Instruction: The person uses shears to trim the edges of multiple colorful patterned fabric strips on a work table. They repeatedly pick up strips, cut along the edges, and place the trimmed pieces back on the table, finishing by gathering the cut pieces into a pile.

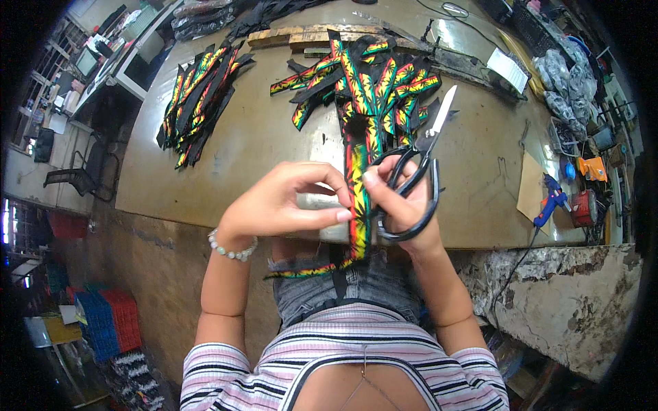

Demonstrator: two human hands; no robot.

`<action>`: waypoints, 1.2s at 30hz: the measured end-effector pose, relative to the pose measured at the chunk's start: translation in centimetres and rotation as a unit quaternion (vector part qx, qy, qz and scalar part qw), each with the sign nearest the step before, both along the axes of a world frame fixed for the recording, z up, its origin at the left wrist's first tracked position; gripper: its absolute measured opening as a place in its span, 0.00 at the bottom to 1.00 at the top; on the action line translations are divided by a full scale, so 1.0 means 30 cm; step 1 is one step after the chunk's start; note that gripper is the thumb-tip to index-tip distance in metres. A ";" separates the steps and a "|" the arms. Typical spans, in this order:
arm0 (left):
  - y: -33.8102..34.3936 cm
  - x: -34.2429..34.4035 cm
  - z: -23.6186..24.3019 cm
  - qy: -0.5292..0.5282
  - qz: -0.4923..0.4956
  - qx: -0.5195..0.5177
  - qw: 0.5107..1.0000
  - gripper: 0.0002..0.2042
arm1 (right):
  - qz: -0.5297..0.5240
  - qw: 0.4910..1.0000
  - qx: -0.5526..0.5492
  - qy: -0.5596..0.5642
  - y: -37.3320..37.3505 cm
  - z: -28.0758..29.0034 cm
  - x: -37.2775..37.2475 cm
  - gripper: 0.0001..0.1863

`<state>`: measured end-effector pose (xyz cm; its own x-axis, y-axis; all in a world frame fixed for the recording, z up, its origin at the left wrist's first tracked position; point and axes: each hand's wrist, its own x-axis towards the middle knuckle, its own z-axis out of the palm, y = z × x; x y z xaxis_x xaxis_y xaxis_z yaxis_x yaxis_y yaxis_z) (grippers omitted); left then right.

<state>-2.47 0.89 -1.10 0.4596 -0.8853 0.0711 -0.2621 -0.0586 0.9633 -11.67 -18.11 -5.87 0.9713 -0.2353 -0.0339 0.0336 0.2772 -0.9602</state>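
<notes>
At the near edge of the brown worktable surface [260,147], the left hand [277,202] pinches a red, yellow and green leaf-patterned strap [358,205], the right hand [401,198] grips it alongside black-handled scissors [418,171], bare tabletop lying left.

Left hand [284,202] and right hand [401,198] raised together, fingers pinching.

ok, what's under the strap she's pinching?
Under the strap, between the left hand and right hand, a grey metal block shows on the table edge. The hands and strap cover most of it. Scissors hang on the right hand.
</notes>
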 end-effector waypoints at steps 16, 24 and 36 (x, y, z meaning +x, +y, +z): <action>0.086 -0.021 0.036 -0.164 -0.012 0.019 0.986 0.14 | -0.154 0.976 0.032 -0.150 -0.022 0.097 0.089 0.14; 0.233 0.006 0.134 -0.119 0.114 -0.011 0.986 0.28 | 0.200 0.964 0.130 -0.119 0.049 -0.024 -0.021 0.45; 0.201 0.019 0.097 -0.041 0.079 -0.015 0.996 0.40 | 0.390 0.887 -0.249 0.003 0.119 0.052 -0.075 0.40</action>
